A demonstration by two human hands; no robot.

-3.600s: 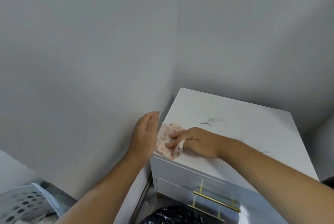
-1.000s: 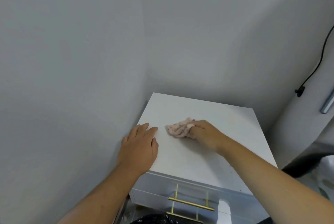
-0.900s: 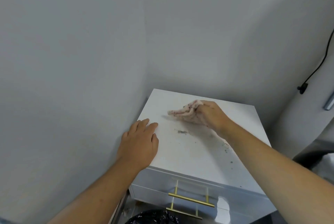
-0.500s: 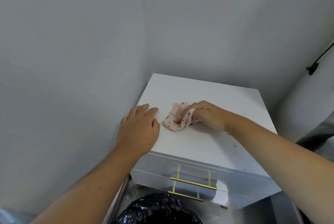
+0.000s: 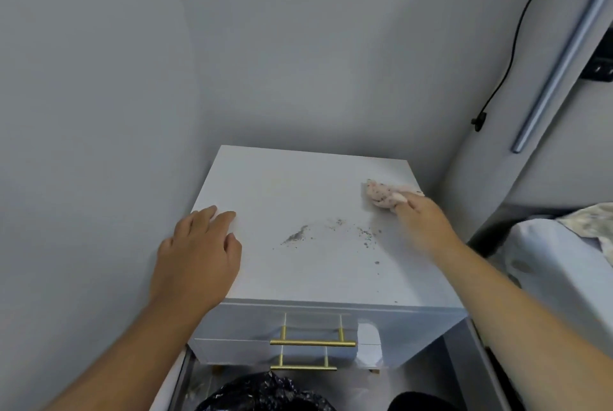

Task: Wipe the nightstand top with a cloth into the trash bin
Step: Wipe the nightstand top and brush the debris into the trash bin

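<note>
Right hand (image 5: 421,224): blurred, seemingly pinching cloth (image 5: 384,193) at nightstand (image 5: 298,271) right edge.
Left hand (image 5: 199,254): spread flat, bracing.
Risk: crumbs (image 5: 295,237) swept off, missing trash bin (image 5: 265,394).

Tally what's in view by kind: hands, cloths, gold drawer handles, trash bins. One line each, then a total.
Hands: 2, left hand flat on the nightstand top, right hand on the cloth
Cloths: 1, pink speckled cloth
Gold drawer handles: 2, upper handle, lower handle
Trash bins: 1, black-lined trash bin
Total: 6
</note>
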